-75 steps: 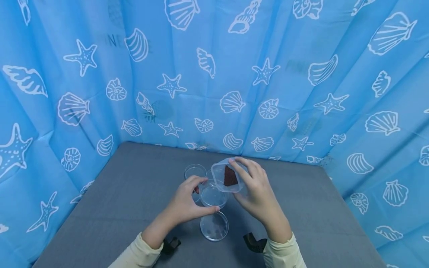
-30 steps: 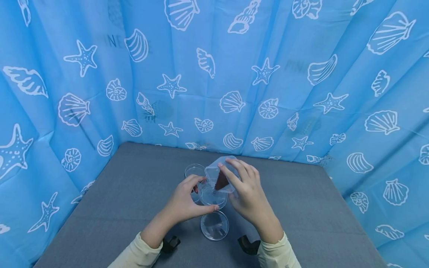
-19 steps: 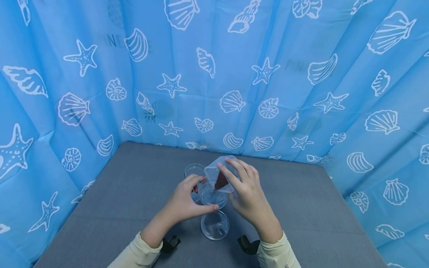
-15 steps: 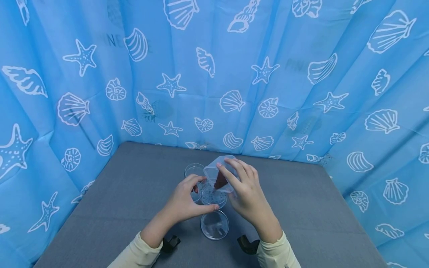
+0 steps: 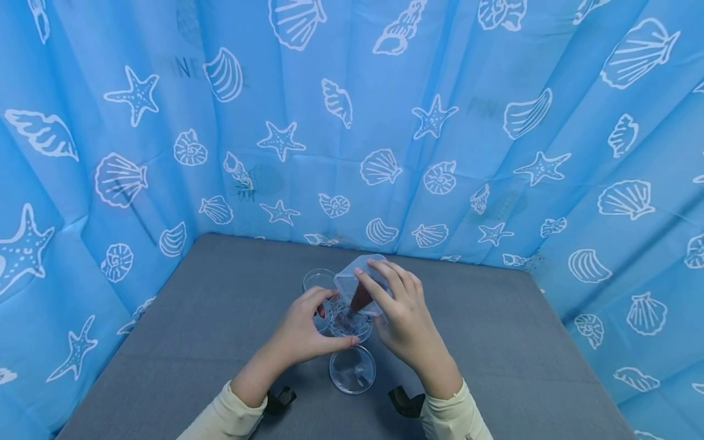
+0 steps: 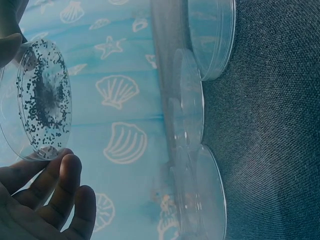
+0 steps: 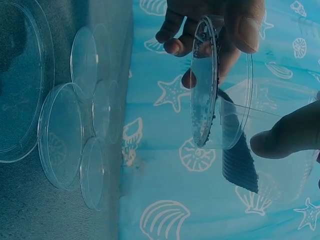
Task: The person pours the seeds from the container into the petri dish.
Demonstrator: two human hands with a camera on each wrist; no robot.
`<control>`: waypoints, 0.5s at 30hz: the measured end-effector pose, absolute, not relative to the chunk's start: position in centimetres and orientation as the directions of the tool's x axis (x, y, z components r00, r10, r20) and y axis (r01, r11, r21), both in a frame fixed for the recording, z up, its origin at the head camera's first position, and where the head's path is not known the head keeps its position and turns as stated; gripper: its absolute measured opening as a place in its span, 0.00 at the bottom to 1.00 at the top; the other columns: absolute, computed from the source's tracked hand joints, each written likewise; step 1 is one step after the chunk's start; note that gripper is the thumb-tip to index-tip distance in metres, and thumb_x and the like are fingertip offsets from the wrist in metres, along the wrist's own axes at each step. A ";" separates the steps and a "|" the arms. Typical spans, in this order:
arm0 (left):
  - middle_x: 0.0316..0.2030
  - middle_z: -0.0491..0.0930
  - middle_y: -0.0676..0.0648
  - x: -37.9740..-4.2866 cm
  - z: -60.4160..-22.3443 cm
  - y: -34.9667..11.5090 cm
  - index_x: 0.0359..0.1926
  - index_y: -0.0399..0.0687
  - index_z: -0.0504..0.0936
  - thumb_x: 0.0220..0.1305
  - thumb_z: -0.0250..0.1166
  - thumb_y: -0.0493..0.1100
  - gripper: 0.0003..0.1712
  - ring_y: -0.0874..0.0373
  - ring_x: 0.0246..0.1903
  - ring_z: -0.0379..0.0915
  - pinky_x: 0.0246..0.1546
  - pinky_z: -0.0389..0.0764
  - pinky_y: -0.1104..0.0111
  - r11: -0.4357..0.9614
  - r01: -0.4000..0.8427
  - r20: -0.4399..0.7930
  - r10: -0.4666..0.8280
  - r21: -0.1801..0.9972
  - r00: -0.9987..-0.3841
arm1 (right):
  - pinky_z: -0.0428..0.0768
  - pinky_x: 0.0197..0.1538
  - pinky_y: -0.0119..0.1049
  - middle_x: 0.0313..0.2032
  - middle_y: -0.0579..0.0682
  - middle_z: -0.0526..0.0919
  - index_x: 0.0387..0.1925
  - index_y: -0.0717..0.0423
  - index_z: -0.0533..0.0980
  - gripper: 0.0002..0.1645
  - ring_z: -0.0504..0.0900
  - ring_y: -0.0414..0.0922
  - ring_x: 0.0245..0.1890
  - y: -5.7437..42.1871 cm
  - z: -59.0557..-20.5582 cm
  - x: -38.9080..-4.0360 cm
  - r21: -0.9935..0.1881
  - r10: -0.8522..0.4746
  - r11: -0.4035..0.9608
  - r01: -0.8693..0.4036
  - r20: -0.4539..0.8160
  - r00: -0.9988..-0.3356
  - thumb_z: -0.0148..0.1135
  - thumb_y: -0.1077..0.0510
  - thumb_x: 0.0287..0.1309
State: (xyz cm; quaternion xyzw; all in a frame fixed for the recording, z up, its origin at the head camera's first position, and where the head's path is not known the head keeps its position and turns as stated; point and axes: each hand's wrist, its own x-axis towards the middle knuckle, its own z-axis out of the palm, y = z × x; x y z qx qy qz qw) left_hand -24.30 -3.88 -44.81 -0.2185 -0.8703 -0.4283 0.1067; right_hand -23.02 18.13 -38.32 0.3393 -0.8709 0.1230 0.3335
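Dk grains point(image 5: 346, 319) now w/in dish point(image 7: 202, 95) rim

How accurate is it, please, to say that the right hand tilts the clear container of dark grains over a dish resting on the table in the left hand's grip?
Not quite: the left hand grips the dish above the table, not on it, as the right wrist view shows. The right hand tilts the clear container of dark grains over it.
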 end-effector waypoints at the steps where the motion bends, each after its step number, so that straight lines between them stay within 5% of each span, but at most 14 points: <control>1: 0.43 0.74 0.60 -24.3 -44.8 -3.9 0.61 0.57 0.76 0.39 0.72 0.76 0.50 0.61 0.37 0.68 0.31 0.72 0.70 0.536 0.471 0.372 0.289 0.700 -0.882 | 0.60 0.66 0.57 0.69 0.53 0.66 0.72 0.41 0.63 0.62 0.61 0.55 0.70 18.1 -38.3 -23.0 0.012 -0.509 0.740 -0.672 0.664 -0.548 0.79 0.70 0.33; 15: 0.44 0.75 0.58 -24.3 -44.9 -3.9 0.61 0.56 0.76 0.38 0.72 0.76 0.50 0.56 0.38 0.71 0.31 0.72 0.70 0.525 0.488 0.389 0.294 0.697 -0.873 | 0.61 0.66 0.56 0.69 0.52 0.66 0.72 0.41 0.63 0.61 0.61 0.55 0.70 18.2 -38.4 -23.1 0.018 -0.511 0.735 -0.678 0.671 -0.537 0.77 0.71 0.34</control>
